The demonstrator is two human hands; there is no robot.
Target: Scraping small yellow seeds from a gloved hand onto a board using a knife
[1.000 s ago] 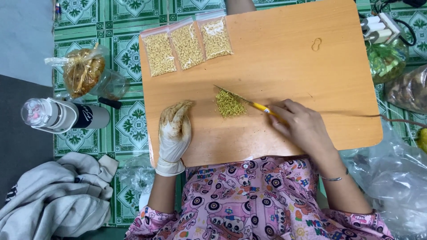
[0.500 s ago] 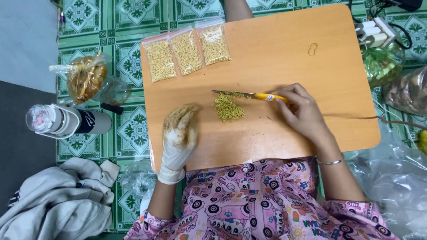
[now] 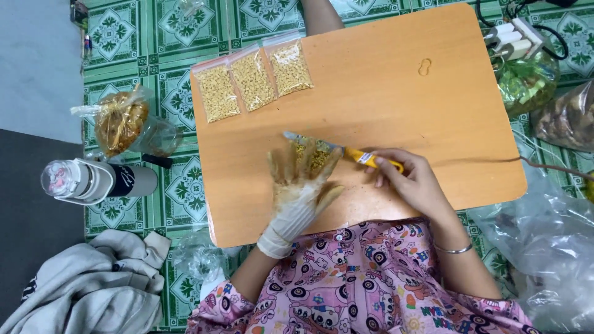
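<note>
Head view: gloved left hand (image 3: 303,185) covers yellow pile (image 3: 317,158); right hand (image 3: 411,180) grips knife (image 3: 343,150).

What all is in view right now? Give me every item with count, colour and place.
low table: one, orange-brown wood, centre.
small zip bags: three, clear with yellow grains, table's far left corner.
loose grain pile: one, yellow-green, mid-table, partly under the gloved fingers.
knife: one, yellow handle, blade beside the pile.
tied bag: one, clear with golden-brown contents, floor left.
bottle: one, white and dark, lying on floor left.
grey garment: one, bottom left.
power strip: one, white, top right.
plastic bags: several, clear, floor right.
left hand: stained whitish glove, over the pile.
right hand: bare, holding the knife handle.
</note>
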